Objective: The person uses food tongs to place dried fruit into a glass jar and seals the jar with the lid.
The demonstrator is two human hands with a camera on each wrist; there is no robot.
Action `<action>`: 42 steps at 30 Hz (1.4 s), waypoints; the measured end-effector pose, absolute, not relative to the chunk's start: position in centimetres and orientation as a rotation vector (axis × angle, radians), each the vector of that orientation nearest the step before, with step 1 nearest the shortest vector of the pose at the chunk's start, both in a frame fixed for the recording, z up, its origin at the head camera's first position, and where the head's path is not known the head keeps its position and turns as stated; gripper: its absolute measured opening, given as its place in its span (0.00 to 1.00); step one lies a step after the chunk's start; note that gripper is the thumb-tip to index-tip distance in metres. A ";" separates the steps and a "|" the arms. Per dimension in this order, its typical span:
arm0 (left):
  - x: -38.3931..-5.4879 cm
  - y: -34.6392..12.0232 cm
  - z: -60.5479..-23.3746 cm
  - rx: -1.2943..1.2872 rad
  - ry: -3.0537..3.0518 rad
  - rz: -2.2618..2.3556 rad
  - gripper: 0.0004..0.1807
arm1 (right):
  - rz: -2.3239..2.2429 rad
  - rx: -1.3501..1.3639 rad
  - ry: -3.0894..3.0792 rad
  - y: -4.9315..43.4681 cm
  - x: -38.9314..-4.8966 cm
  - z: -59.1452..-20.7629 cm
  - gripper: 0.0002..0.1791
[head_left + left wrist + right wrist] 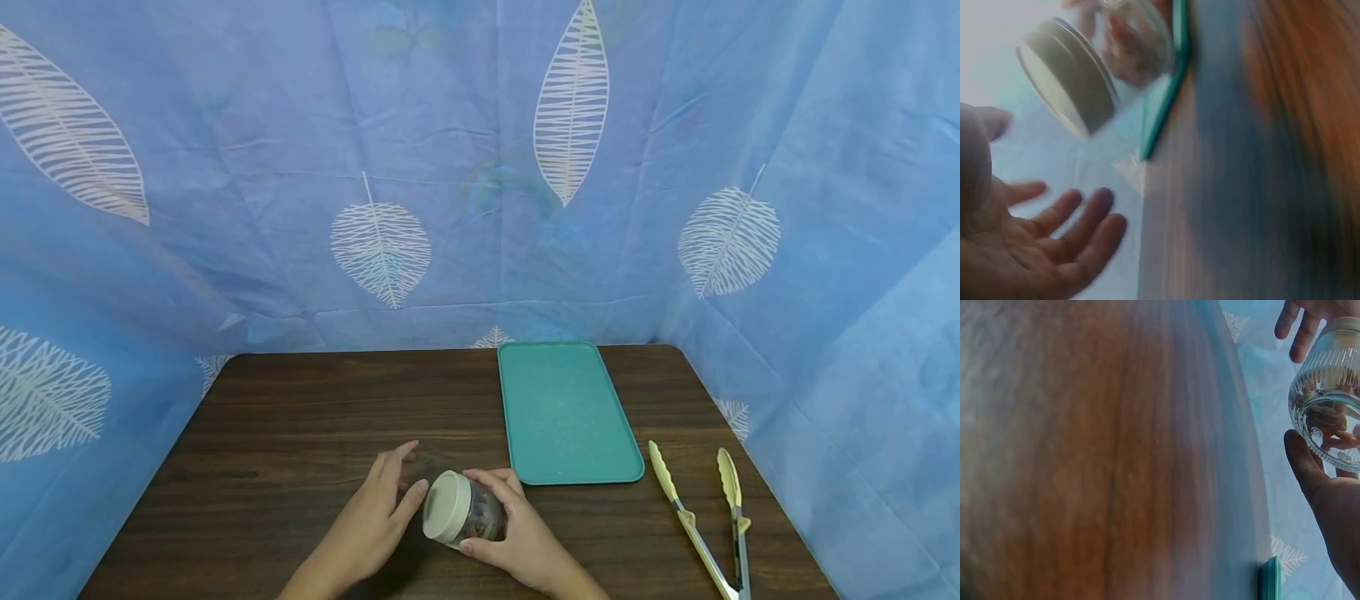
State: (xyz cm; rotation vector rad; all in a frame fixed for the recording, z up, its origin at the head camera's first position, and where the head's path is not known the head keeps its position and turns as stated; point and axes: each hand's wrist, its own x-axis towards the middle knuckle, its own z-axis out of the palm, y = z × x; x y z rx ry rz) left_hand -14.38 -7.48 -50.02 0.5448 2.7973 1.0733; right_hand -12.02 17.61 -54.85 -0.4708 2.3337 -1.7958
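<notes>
A clear ribbed jar (1325,400) with a cream lid (447,507) is tilted, its lid toward the left hand. Brownish pieces show through the jar's wall in the right wrist view. My right hand (525,533) grips the jar around its body near the base, thumb on the near side and fingers on the far side. My left hand (367,525) is beside the lid with its fingers spread and loosely bent. In the left wrist view a gap shows between the left fingers (1100,206) and the lid.
A teal tray (570,417) lies at the back right of the dark wooden table (315,417). Tongs (705,542) with pale yellow tips lie spread at the right. A blue curtain (450,125) with white leaf prints hangs behind and around the table.
</notes>
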 end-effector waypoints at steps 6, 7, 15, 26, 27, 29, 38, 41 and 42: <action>-13.8 -6.8 -49.6 0.454 2.537 1.158 0.43 | -1.742 -0.484 2.356 17.1 -11.7 -54.9 0.45; -13.8 -6.7 -49.6 0.476 2.514 1.145 0.43 | -1.741 -0.484 2.351 17.0 -11.7 -54.9 0.45; -13.8 -6.2 -50.0 0.514 2.478 1.104 0.46 | -1.765 -0.468 2.293 16.7 -11.6 -54.7 0.46; -14.5 -7.6 -49.6 0.860 2.452 1.028 0.49 | -1.781 -0.472 2.252 17.2 -11.6 -54.8 0.44; -14.6 -7.7 -49.5 0.885 2.457 1.016 0.49 | -1.786 -0.476 2.241 17.3 -11.6 -54.8 0.44; -14.7 -7.9 -49.3 0.933 2.479 0.989 0.49 | -1.807 -0.487 2.198 17.4 -11.7 -55.0 0.44; -14.6 -7.8 -48.9 1.147 2.571 0.863 0.52 | -1.863 -0.508 2.066 17.9 -12.0 -55.2 0.44; -14.6 -7.8 -48.7 1.150 2.561 0.863 0.52 | -1.876 -0.519 2.054 18.0 -12.0 -55.2 0.44; -14.6 -7.8 -48.7 1.149 2.558 0.869 0.52 | -1.880 -0.522 2.052 18.0 -12.0 -55.2 0.44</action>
